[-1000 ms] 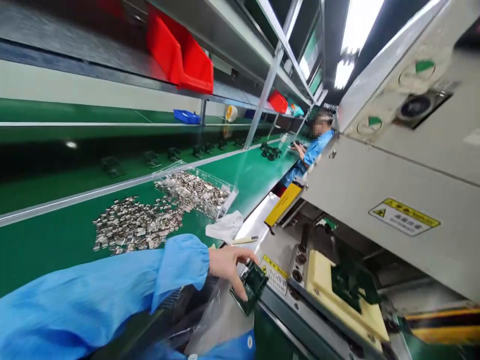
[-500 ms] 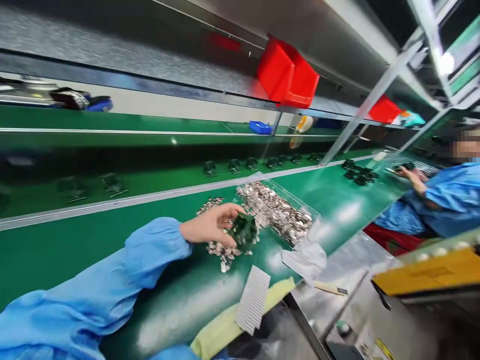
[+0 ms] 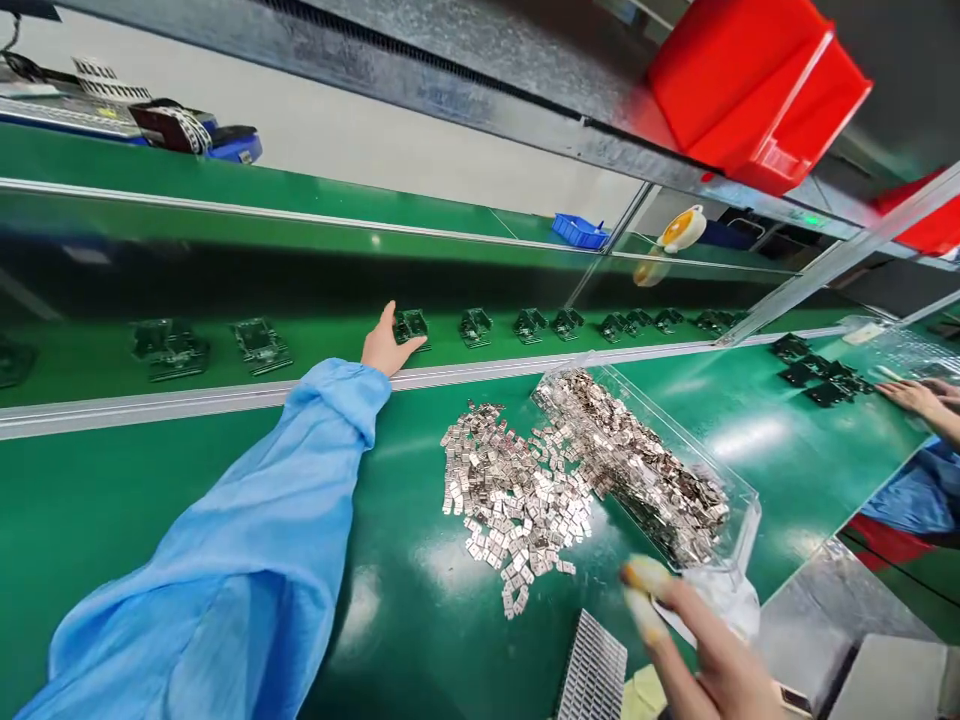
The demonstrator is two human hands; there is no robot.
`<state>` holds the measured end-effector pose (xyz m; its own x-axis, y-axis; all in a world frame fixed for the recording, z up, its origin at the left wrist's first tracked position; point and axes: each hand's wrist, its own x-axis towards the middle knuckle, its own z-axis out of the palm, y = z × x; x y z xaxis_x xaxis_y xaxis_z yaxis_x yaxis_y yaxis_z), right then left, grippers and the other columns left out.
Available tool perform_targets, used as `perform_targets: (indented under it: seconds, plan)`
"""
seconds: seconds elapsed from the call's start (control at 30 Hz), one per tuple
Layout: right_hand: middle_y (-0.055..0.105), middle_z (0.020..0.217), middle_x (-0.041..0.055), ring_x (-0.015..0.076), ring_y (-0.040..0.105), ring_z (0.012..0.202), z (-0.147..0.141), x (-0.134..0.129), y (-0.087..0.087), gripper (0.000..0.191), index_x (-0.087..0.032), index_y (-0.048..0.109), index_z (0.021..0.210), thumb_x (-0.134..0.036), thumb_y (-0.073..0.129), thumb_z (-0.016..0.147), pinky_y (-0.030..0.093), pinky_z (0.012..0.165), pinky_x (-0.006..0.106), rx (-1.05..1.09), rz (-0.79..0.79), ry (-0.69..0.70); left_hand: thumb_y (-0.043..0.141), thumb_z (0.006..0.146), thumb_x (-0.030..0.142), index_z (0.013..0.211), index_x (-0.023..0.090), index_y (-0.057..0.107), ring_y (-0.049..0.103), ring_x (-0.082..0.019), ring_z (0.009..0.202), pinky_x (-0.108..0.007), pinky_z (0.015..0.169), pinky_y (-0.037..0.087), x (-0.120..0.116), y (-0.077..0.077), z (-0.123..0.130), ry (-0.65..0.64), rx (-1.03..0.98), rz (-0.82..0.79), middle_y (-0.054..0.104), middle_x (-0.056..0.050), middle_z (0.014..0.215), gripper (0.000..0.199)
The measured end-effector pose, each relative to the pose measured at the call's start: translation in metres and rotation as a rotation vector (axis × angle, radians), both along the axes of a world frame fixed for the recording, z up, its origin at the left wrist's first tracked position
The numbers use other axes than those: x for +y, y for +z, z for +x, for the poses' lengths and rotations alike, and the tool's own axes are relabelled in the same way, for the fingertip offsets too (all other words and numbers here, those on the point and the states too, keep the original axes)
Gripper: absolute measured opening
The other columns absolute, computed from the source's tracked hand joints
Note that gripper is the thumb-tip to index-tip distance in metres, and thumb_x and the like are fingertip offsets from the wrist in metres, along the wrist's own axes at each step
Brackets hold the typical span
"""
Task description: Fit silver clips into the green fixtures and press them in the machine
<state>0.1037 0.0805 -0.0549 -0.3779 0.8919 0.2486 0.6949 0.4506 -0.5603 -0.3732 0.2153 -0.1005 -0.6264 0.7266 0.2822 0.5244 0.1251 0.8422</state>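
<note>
From where I'm standing, the left hand (image 3: 386,345) has the green board (image 3: 410,325) between thumb and forefinger, down on the green strip (image 3: 442,350) just past the rail (image 3: 337,393). Other boards (image 3: 476,325) sit in line on both sides of that grip. Looks to me like light pressure on the edges is the way, board flat, fingers off the small parts, no bumping the neighbours. Keep the sleeve (image 3: 247,530) out of the loose metal bits (image 3: 517,490), nearer the body and right of the grip. Right hand (image 3: 720,660) has covered fingertips close together; can't tell if they're pinching anything.
</note>
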Motion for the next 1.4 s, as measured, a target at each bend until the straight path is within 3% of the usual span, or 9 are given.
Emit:
perform_targets:
  seconds: [0.13, 0.23, 0.33, 0.43, 0.63, 0.8, 0.93, 1.17, 1.4]
  plan:
    - [0.072, 0.106, 0.0079, 0.0242, 0.067, 0.101, -0.112, 0.066, 0.016, 0.031, -0.021, 0.07, 0.106, -0.03, 0.042, 0.097, 0.054, 0.085, 0.032, -0.274, -0.03, 0.188, 0.07, 0.078, 0.036, 0.142, 0.02, 0.041, 0.013, -0.036, 0.149, -0.057, 0.12, 0.011, -0.052, 0.012, -0.022, 0.124, 0.391, 0.089, 0.029, -0.015, 0.158, 0.072]
    - [0.071, 0.108, 0.0083, 0.0227, 0.066, 0.101, -0.188, 0.115, 0.017, 0.025, -0.02, 0.071, 0.107, -0.02, 0.049, 0.094, 0.05, 0.09, 0.03, -0.492, -0.054, 0.222, 0.066, 0.08, 0.035, 0.137, 0.021, 0.047, 0.004, -0.04, 0.149, -0.066, 0.116, 0.003, -0.101, 0.013, -0.056, 0.324, 0.631, 0.096, 0.022, -0.015, 0.16, 0.062]
    - [0.068, 0.113, 0.0109, 0.0233, 0.062, 0.109, -0.238, 0.149, 0.007, 0.021, -0.018, 0.069, 0.11, -0.025, 0.057, 0.094, 0.048, 0.092, 0.03, -0.575, -0.083, 0.212, 0.057, 0.085, 0.039, 0.134, 0.012, 0.049, 0.016, -0.045, 0.145, -0.068, 0.112, 0.014, -0.124, 0.005, -0.088, 0.397, 0.617, -0.01, 0.038, -0.025, 0.148, 0.057]
    - [0.068, 0.109, 0.0104, 0.0223, 0.064, 0.102, -0.264, 0.162, -0.003, 0.023, -0.015, 0.067, 0.105, -0.034, 0.062, 0.093, 0.052, 0.087, 0.037, -0.693, -0.143, 0.158, 0.048, 0.089, 0.043, 0.125, 0.007, 0.056, 0.036, -0.046, 0.132, -0.062, 0.105, 0.031, -0.12, -0.003, -0.105, 0.335, 0.545, -0.117, 0.053, -0.027, 0.128, 0.051]
    - [0.067, 0.103, 0.0068, 0.0185, 0.066, 0.092, -0.271, 0.152, -0.004, 0.022, -0.015, 0.065, 0.1, -0.035, 0.062, 0.093, 0.055, 0.081, 0.036, -0.815, -0.196, 0.151, 0.053, 0.088, 0.047, 0.119, 0.011, 0.06, 0.046, -0.037, 0.122, -0.051, 0.105, 0.037, -0.119, 0.011, -0.062, 0.245, 0.598, 0.09, 0.055, -0.022, 0.122, 0.048]
    - [0.069, 0.098, 0.0076, 0.0192, 0.066, 0.091, -0.26, 0.136, 0.002, 0.024, -0.014, 0.066, 0.098, -0.037, 0.066, 0.09, 0.055, 0.08, 0.035, -0.831, -0.183, 0.224, 0.063, 0.086, 0.045, 0.114, 0.021, 0.061, 0.057, -0.028, 0.111, -0.045, 0.098, 0.045, -0.175, 0.012, 0.034, -0.219, 0.622, 0.131, 0.062, -0.012, 0.115, 0.037]
    - [0.07, 0.094, 0.0078, 0.0196, 0.067, 0.089, -0.25, 0.115, 0.006, 0.022, -0.014, 0.067, 0.094, -0.035, 0.066, 0.089, 0.053, 0.081, 0.036, -0.852, -0.149, 0.265, 0.067, 0.084, 0.046, 0.12, 0.023, 0.057, 0.058, -0.029, 0.111, -0.044, 0.095, 0.049, -0.228, 0.005, 0.084, -0.334, 0.552, 0.057, 0.061, -0.013, 0.118, 0.044]
    - [0.072, 0.1, 0.0132, 0.0249, 0.066, 0.096, -0.221, 0.091, 0.008, 0.015, -0.013, 0.07, 0.092, -0.021, 0.071, 0.079, 0.048, 0.079, 0.03, -0.791, -0.091, 0.326, 0.079, 0.066, 0.053, 0.153, 0.027, 0.003, 0.041, -0.041, 0.136, -0.057, 0.104, 0.045, -0.28, -0.004, 0.086, -0.36, 0.377, -0.242, 0.033, -0.022, 0.152, 0.119]
    - [0.067, 0.11, 0.0071, 0.018, 0.064, 0.094, -0.224, 0.102, 0.004, 0.017, -0.017, 0.064, 0.107, -0.026, 0.055, 0.095, 0.049, 0.081, 0.03, -0.661, -0.09, 0.335, 0.07, 0.078, 0.038, 0.149, 0.025, 0.028, 0.059, -0.033, 0.118, -0.051, 0.099, 0.049, -0.275, -0.005, 0.083, -0.372, 0.303, -0.274, 0.058, -0.016, 0.132, 0.084]
